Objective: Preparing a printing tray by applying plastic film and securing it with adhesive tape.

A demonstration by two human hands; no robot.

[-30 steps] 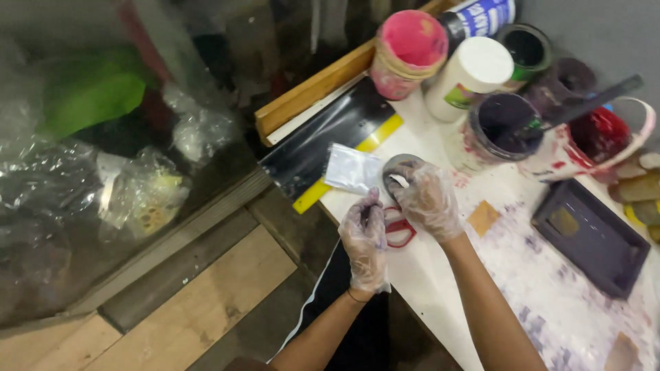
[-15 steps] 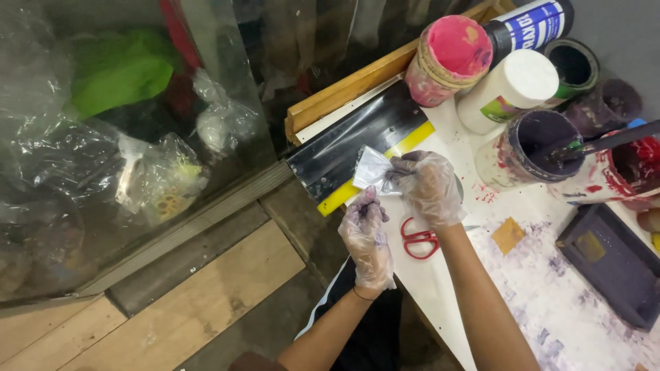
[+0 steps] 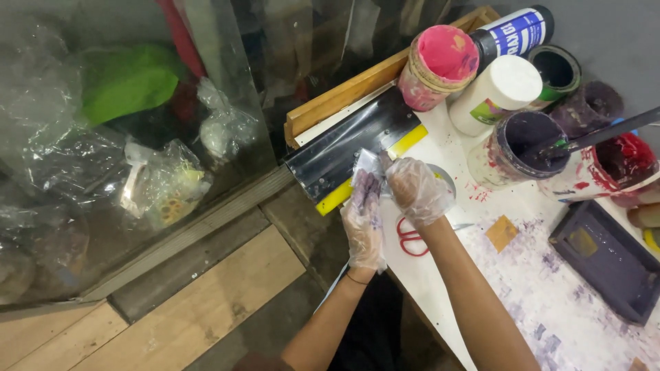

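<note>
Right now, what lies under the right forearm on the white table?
Red-handled scissors lie on the table; only the handle loops show, while the right hand and forearm cover the blades.

Scissors (image 3: 411, 238) are lying on the table (image 3: 550, 302) beneath the right hand (image 3: 418, 190); paint pots (image 3: 512, 148) are standing behind, squeegee (image 3: 350, 154) lying leftward.

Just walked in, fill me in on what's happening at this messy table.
A person in thin clear gloves stands at a paint-stained white table. The left hand and right hand together hold a small clear plastic bag above a black squeegee with a yellow edge. Red-handled scissors lie under the right forearm. Open paint tubs crowd the far side.
</note>
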